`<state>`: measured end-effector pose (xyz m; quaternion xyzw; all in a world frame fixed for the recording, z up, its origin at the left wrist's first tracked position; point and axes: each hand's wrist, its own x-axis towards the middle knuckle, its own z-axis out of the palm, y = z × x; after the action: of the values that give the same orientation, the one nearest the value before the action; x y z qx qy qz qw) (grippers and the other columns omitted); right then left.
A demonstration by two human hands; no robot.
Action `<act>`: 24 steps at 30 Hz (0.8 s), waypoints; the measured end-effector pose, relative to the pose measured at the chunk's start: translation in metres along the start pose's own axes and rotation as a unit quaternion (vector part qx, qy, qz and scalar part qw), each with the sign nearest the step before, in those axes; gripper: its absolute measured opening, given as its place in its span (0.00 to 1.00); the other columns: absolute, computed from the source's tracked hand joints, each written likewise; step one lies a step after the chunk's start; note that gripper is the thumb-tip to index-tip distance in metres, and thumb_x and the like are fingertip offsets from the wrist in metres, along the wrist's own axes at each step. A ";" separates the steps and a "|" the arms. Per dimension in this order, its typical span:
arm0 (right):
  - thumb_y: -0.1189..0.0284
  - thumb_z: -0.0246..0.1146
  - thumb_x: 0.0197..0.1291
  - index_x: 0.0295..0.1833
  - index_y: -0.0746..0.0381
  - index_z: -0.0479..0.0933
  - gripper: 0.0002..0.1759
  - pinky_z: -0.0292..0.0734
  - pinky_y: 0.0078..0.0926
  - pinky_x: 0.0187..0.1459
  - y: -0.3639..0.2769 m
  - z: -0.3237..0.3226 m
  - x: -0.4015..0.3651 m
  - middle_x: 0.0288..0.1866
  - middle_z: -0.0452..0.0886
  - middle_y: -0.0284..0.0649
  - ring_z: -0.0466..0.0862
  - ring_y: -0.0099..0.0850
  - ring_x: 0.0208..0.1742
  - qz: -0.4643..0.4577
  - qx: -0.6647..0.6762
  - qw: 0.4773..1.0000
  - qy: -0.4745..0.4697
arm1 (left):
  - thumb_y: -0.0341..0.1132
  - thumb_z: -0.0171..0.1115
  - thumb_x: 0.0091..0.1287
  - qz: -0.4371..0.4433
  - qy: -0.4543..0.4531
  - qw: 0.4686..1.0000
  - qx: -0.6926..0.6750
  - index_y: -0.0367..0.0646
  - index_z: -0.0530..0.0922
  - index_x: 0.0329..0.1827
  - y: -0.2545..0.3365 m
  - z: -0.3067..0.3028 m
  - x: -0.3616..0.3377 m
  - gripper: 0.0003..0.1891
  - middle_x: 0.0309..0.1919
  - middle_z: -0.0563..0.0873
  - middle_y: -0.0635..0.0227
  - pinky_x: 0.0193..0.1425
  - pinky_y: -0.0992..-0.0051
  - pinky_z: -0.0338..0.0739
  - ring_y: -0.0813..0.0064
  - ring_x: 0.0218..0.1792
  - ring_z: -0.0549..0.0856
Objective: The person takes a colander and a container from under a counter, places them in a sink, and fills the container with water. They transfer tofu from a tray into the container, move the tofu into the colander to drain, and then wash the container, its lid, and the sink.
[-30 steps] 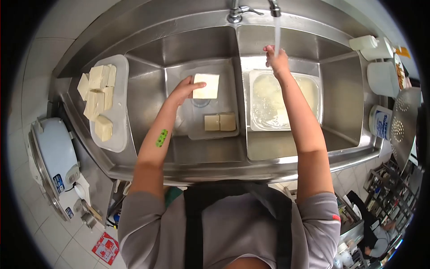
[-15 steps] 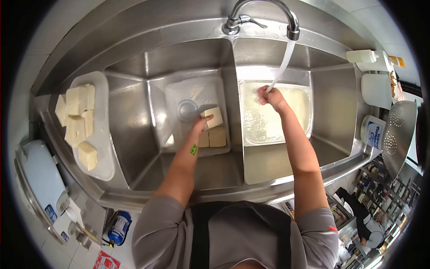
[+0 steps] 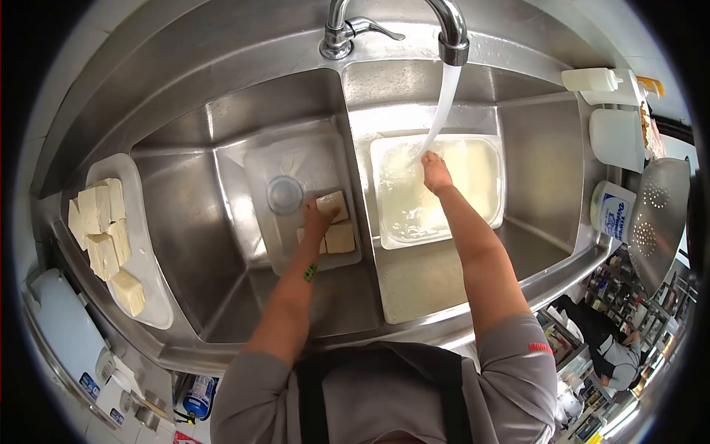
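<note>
In the left sink basin, my left hand is closed on a white tofu block by its left side. More tofu blocks lie right below it in a clear plastic tub. My right hand is over a second tub of cloudy water in the right basin. Its fingers are stretched out, holding nothing, with the tips at the foot of the water stream. That stream runs from the curved faucet.
A white tray with several tofu blocks rests on the left sink ledge. To the right stand a white labelled tub and a perforated metal pan. A metal divider separates the basins. Another person is at lower right.
My left hand has lowered the tofu block towards the others in the tub. My right hand has come out of the stream's middle and its fingers have straightened. The camera view has shifted.
</note>
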<state>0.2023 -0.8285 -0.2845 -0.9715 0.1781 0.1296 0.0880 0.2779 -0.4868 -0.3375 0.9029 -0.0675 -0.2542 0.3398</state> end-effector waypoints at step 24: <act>0.72 0.69 0.38 0.42 0.75 0.74 0.24 0.71 0.32 0.44 -0.026 0.063 0.011 0.40 0.78 0.46 0.78 0.35 0.42 0.265 0.527 0.779 -0.213 | 0.29 0.58 0.53 0.037 0.022 0.992 -0.122 0.35 0.66 0.54 0.071 -0.089 0.043 0.24 0.51 0.71 0.49 0.54 0.67 0.67 0.52 0.52 0.72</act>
<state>0.2078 -0.7941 -0.3446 -0.6357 0.4453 0.2376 0.5841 0.3636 -0.5017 -0.2528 0.8568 -0.0623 -0.2281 0.4583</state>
